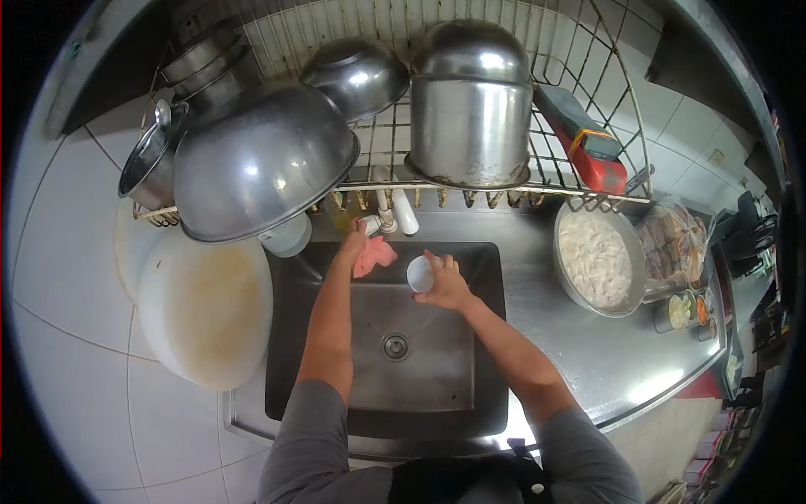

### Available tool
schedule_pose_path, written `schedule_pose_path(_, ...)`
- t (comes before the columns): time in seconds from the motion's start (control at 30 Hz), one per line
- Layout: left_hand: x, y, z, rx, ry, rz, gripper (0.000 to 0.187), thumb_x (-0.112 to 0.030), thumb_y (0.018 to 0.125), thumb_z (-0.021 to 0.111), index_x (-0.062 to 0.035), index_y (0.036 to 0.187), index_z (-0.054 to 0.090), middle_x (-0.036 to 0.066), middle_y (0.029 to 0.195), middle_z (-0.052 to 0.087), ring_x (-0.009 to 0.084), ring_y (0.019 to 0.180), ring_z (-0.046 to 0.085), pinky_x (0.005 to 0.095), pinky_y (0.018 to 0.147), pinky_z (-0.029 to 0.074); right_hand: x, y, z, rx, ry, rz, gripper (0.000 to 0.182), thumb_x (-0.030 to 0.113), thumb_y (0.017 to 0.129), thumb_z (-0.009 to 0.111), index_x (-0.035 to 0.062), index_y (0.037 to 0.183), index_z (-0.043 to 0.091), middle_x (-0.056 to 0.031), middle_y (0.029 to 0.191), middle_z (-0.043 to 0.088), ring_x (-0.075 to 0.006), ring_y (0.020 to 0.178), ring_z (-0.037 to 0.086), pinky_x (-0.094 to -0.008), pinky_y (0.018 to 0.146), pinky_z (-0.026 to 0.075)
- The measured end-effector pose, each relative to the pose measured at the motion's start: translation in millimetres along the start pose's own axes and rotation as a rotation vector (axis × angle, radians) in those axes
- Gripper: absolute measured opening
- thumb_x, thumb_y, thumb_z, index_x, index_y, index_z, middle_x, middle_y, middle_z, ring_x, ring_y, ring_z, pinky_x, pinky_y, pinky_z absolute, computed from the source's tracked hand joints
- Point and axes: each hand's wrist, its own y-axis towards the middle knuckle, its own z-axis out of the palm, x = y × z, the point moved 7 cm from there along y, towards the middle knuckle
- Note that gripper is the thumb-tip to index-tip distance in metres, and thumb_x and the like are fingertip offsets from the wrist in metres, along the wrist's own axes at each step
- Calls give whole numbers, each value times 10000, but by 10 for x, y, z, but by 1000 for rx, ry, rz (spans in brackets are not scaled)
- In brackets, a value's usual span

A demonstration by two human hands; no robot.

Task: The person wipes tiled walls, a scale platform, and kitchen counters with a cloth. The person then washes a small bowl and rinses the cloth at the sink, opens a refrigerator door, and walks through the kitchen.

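Note:
My right hand (447,284) is closed around a small white cup (421,275), tilted over the back part of the sink (428,378). At the sink's back edge, my left hand (353,241) grips a pink cloth (375,256) that hangs beside it. Its fingertips are right at the white lever of the faucet (385,220). A white spout (405,212) points down just right of that hand. Below both hands shows the sink's drain (395,346).
Above hangs a wire rack (395,134) with a large steel bowl (269,160), a steel pot (470,126) and a red-handled tool (600,172). A round white board (206,311) leans left. Right on the counter stand a bowl of pale food (594,259) and a plastic bag (674,244).

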Motion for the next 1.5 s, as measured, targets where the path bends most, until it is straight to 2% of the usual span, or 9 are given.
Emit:
schedule_pose_path(0.17,-353,-228,-19,-117,96,105,499,-399,1019,388,-14,1329,460,188,1244,558,285,1121,537,369,968,396,-74,89,198,27,-42,40,1167,395,549,853,103,1492,231,-253,1312,359,-436,1215,390,-471,1009,424)
schedule_pose_path(0.37,-431,-269,-45,-6,175,-110,549,-432,1021,348,19,1291,507,182,1225,571,264,1071,557,374,931,419,-26,112,222,7,-113,51,1147,391,545,855,106,1481,257,-246,1298,373,-433,1207,395,-474,989,439)
schedule_pose_path(0.77,-523,-641,-55,39,240,-169,675,-578,974,364,36,1088,620,136,891,629,235,791,561,367,770,453,-256,155,502,87,-241,72,1118,418,544,860,-9,1418,309,-259,1332,349,-441,1220,379,-458,1044,383)
schedule_pose_path(0.83,-480,-925,-112,-137,80,-44,674,-596,950,414,35,1020,638,164,883,641,263,807,592,373,774,459,-279,186,488,-7,-161,127,1104,376,531,871,4,1408,313,-248,1349,335,-432,1241,351,-458,1059,365)
schedule_pose_path(1.03,296,-1814,-444,-291,217,43,419,-377,908,614,39,950,635,166,901,669,257,837,639,366,746,485,-294,-68,760,47,23,102,1119,341,529,871,31,1419,266,-260,1342,317,-455,1233,329,-481,1058,336)
schedule_pose_path(1.1,506,-2155,-418,-205,-165,-97,356,-316,908,632,39,932,633,133,879,668,206,796,646,330,697,491,-488,-50,748,-7,0,115,1125,342,523,873,23,1413,261,-260,1344,313,-457,1227,330,-487,1060,327)
schedule_pose_path(1.3,343,-2604,257,18,-391,-408,443,-381,962,548,44,1077,589,136,937,642,205,810,640,352,672,547,-365,89,751,-129,40,45,1099,346,504,877,-12,1362,291,-271,1337,317,-456,1233,329,-494,1063,312)
schedule_pose_path(1.37,287,-2580,568,130,-447,-354,496,-421,970,519,43,1142,560,145,969,635,222,824,649,363,672,559,-417,100,700,-100,-19,143,1130,354,525,885,2,1408,274,-276,1367,328,-459,1262,326,-480,1058,330)
schedule_pose_path(1.5,228,-2313,1167,295,-574,-252,504,-416,972,511,30,1207,530,171,1001,627,234,858,657,380,673,561,-271,-29,773,-9,-88,-93,1068,358,511,869,-32,1359,350,-302,1304,383,-464,1238,362,-479,1055,333)
